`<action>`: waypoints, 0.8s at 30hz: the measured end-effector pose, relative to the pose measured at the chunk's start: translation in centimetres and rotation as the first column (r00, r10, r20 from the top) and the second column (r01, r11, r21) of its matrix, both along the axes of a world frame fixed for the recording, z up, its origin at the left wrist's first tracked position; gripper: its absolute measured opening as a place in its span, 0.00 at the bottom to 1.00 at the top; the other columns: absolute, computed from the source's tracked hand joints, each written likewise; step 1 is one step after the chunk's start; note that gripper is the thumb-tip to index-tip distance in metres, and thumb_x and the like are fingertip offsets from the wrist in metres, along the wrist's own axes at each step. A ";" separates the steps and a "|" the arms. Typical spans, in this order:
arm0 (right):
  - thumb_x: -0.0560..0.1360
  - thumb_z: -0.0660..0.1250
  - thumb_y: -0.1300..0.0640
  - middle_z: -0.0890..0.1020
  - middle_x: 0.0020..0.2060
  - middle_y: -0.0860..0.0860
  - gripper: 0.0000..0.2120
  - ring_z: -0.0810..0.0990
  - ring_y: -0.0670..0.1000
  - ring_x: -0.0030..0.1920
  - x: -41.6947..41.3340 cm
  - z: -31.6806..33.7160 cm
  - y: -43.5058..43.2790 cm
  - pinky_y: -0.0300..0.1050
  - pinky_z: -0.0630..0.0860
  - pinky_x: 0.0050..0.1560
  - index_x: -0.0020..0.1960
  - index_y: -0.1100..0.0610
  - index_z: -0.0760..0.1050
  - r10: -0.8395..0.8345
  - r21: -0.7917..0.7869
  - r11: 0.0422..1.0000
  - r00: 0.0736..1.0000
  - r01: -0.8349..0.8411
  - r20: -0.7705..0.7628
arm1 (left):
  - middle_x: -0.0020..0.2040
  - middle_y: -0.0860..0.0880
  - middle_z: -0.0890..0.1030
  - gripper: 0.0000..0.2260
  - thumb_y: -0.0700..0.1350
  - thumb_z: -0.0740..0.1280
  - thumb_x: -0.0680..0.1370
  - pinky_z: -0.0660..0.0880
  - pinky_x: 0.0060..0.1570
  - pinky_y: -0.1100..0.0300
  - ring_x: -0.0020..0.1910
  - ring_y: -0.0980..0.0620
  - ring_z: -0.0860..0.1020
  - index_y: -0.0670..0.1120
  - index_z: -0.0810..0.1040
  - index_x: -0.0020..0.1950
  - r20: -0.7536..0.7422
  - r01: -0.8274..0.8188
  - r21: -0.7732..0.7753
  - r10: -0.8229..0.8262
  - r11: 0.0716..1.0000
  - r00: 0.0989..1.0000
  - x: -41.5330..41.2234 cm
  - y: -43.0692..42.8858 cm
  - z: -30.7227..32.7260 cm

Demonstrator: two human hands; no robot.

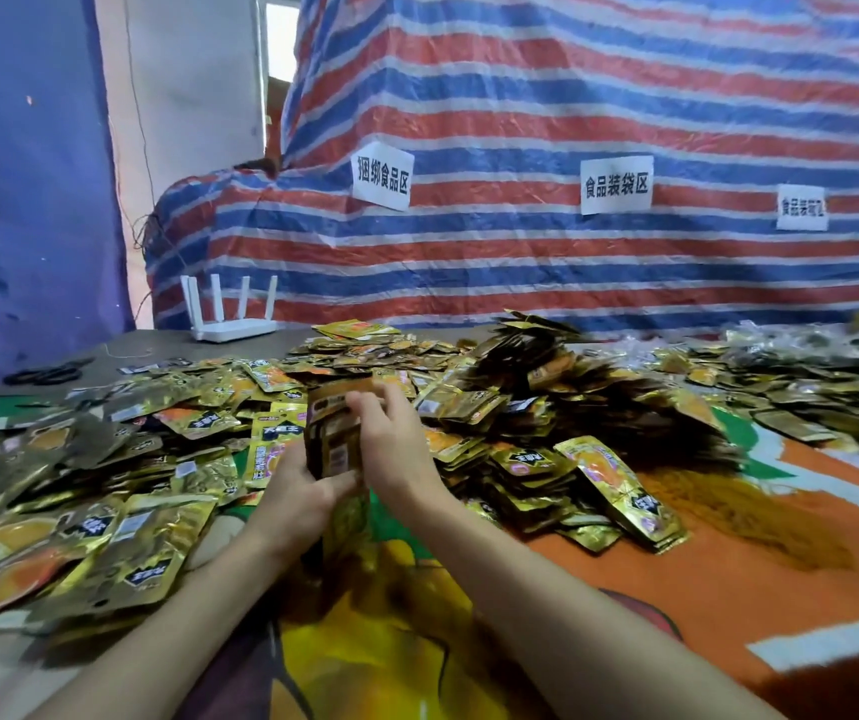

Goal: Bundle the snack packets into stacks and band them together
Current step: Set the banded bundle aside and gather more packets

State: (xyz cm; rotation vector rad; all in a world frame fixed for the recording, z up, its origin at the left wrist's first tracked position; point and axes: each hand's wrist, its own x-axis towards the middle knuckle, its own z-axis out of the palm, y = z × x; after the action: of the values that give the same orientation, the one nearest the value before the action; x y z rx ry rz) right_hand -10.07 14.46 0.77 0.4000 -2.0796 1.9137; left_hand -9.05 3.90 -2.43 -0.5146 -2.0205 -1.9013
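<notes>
Loose snack packets (120, 532): glossy gold foil, crinkled and reflective. Stack of packets (334, 439) held in the hands: the same shiny foil with matt paper-like labels. Table cover (728, 579): smooth printed sheet, slight sheen. Tarpaulin (572, 122): woven plastic, creased. Signs (616, 184): matt white paper. Router (232, 317): smooth white plastic.

Worktop (167, 345): grey surface, near part under a printed cover (728, 563) in orange, green and yellow. Loose gold snack packets (105, 491) heaped across left, centre and far right. White four-antenna router (232, 324) at far left edge; black scissors (45, 375) beside it.
</notes>
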 end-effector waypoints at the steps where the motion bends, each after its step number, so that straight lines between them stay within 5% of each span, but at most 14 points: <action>1: 0.73 0.62 0.42 0.82 0.50 0.48 0.17 0.82 0.48 0.52 0.1 -0.1 0.5 0.49 0.82 0.53 0.56 0.51 0.75 -0.018 0.037 0.999 0.999 0.019 -0.036 | 0.33 0.57 0.85 0.11 0.34 0.75 0.66 0.76 0.36 0.69 0.34 0.63 0.82 0.47 0.80 0.43 0.001 0.003 -0.012 -0.003 1.000 1.000 0.0 0.1 0.0; 4: 0.76 0.67 0.47 0.81 0.49 0.45 0.15 0.81 0.44 0.50 0.9 0.3 2.7 0.46 0.81 0.51 0.59 0.52 0.75 -0.096 0.188 0.973 0.978 0.131 -0.183 | 0.33 0.54 0.84 0.14 0.28 0.73 0.71 0.78 0.38 0.63 0.35 0.58 0.82 0.47 0.81 0.42 0.017 -0.068 -0.067 0.069 0.995 0.997 0.2 -0.1 -0.1; 8: 0.76 0.67 0.50 0.81 0.41 0.45 0.07 0.80 0.45 0.42 1.5 2.2 8.1 0.47 0.79 0.43 0.49 0.53 0.78 -0.286 0.385 0.822 0.890 0.419 -0.356 | 0.43 0.38 0.84 0.09 0.30 0.72 0.74 0.79 0.48 0.48 0.43 0.42 0.81 0.44 0.81 0.43 0.048 -0.108 -0.072 0.111 0.992 0.993 0.3 -0.1 -0.2; 13: 0.77 0.64 0.53 0.82 0.45 0.52 0.06 0.81 0.55 0.45 1.4 3.8 18.4 0.52 0.79 0.47 0.51 0.53 0.77 -0.558 0.638 0.430 0.744 0.639 -0.368 | 0.38 0.48 0.83 0.08 0.34 0.73 0.75 0.80 0.37 0.60 0.34 0.54 0.82 0.46 0.81 0.42 0.048 -0.102 -0.059 0.105 0.993 0.993 0.6 -0.1 -0.1; 16: 0.76 0.65 0.58 0.81 0.52 0.58 0.09 0.80 0.61 0.51 2.0 3.0 24.9 0.54 0.78 0.50 0.55 0.57 0.75 -0.708 0.840 0.097 0.630 0.534 -0.318 | 0.37 0.48 0.83 0.07 0.32 0.73 0.75 0.80 0.33 0.66 0.32 0.59 0.81 0.44 0.82 0.43 0.045 -0.081 -0.056 0.084 0.995 0.995 0.8 0.1 0.0; 18: 0.76 0.65 0.58 0.80 0.54 0.59 0.09 0.80 0.62 0.56 2.9 1.6 28.0 0.53 0.78 0.53 0.56 0.58 0.75 -0.783 0.931 -0.039 0.568 0.362 -0.254 | 0.38 0.48 0.84 0.07 0.32 0.72 0.75 0.79 0.34 0.66 0.33 0.58 0.82 0.44 0.82 0.44 0.041 -0.059 -0.060 0.062 0.996 0.997 1.0 0.2 0.0; 20: 0.77 0.63 0.59 0.81 0.52 0.57 0.06 0.81 0.60 0.55 3.8 0.3 30.1 0.50 0.78 0.52 0.53 0.58 0.74 -0.822 0.962 -0.074 0.530 0.264 -0.209 | 0.41 0.46 0.84 0.05 0.32 0.72 0.75 0.79 0.35 0.66 0.35 0.57 0.82 0.41 0.82 0.47 0.030 -0.040 -0.086 0.043 0.996 0.999 1.1 0.3 0.1; 24: 0.76 0.63 0.64 0.79 0.44 0.57 0.02 0.79 0.60 0.47 4.6 -0.5 31.6 0.49 0.73 0.45 0.47 0.58 0.73 -0.841 0.935 -0.046 0.492 0.351 -0.226 | 0.43 0.45 0.83 0.05 0.33 0.72 0.75 0.78 0.38 0.67 0.39 0.57 0.82 0.41 0.81 0.48 0.011 -0.034 -0.120 0.036 0.992 0.999 1.2 0.2 0.2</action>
State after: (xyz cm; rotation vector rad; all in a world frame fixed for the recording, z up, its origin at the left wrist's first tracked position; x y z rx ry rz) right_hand -5.46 46.03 0.25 -0.8590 -2.6848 -0.0154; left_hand -7.86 4.10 -2.24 -0.4942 -2.1471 -1.7763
